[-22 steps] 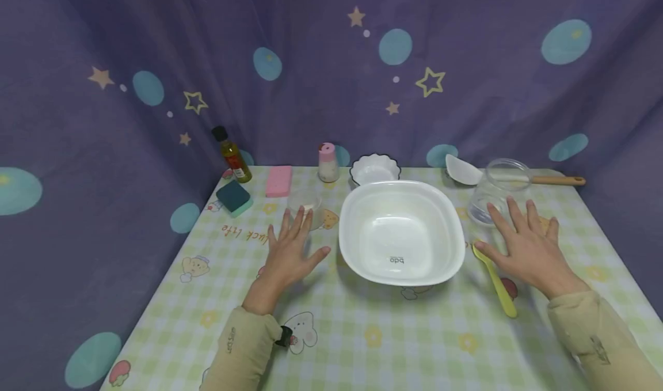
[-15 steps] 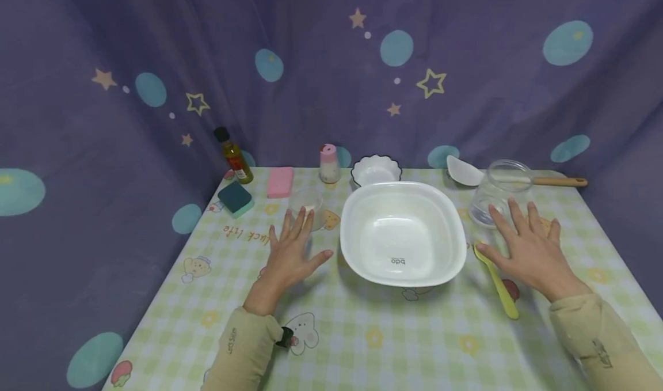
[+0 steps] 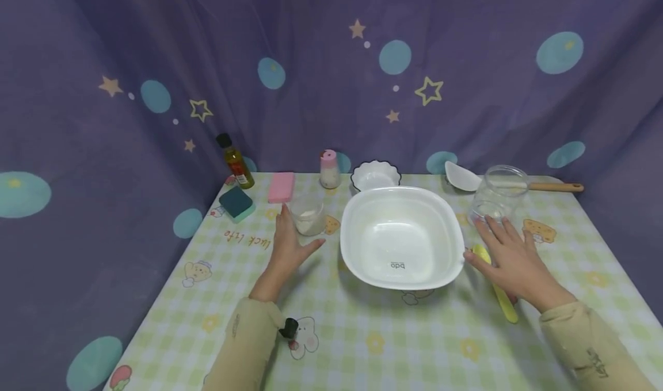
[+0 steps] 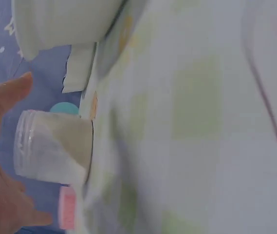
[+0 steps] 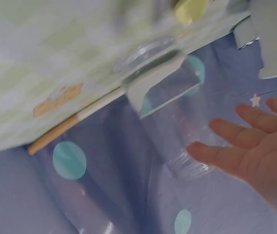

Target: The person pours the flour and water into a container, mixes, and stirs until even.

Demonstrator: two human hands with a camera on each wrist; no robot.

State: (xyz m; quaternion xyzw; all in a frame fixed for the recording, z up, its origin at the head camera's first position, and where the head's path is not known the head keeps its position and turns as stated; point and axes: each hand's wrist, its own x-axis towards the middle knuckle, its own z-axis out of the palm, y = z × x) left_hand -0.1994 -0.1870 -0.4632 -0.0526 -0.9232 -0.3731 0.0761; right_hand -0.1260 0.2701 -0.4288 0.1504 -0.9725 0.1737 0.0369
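Observation:
My left hand (image 3: 287, 250) is just in front of a small clear jar (image 3: 309, 215) that holds a pale powder. Its thumb is spread from the fingers, and in the left wrist view the jar (image 4: 55, 146) stands upright between them with no grip on it. My right hand (image 3: 518, 264) hovers with fingers spread over a yellow spoon (image 3: 505, 307), partly hiding it. Beyond those fingertips stands a larger clear jar (image 3: 499, 195), apparently empty. Between the hands sits a white basin (image 3: 352, 253) with nothing in it.
Along the back are an oil bottle (image 3: 237, 163), a pink sponge (image 3: 281, 188), a pink-topped shaker (image 3: 329, 172), a scalloped white dish (image 3: 375, 176) and a white spatula (image 3: 462, 178) with a wooden handle. A dark green sponge (image 3: 236, 202) lies at the left edge.
My left hand has turned on its side, uncovering the powder jar. The right hand has shifted left and nearer, over the spoon. The objects have stayed in place while the view tilts slightly.

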